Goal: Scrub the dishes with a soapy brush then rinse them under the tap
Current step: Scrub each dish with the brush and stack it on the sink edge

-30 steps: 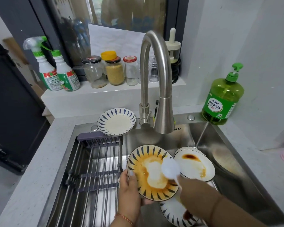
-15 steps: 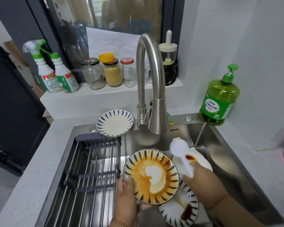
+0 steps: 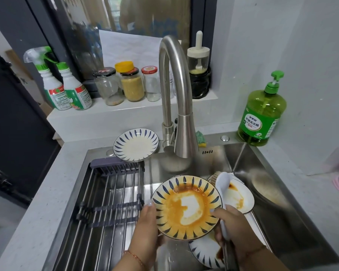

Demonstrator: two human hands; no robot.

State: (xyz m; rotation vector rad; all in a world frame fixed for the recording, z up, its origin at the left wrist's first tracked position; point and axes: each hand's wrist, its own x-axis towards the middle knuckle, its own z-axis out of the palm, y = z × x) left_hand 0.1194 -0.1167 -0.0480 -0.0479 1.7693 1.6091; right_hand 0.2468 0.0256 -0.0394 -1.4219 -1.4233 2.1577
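Head view: left hand fingers grip the sauce-stained, blue-petalled round plate, right hand fingers curl round the white long-handled brush — scrubbing step — next, bristles onto the stain.

Two spray bottles and three glass jars line the window ledge.

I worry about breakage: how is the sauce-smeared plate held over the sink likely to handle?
The orange-smeared striped ceramic plate looks rigid and probably fragile if dropped into the steel sink. The greasy-looking sauce film probably makes it slippery. The left hand grips only its rim, while the right hand also holds the white brush, so it could tip.
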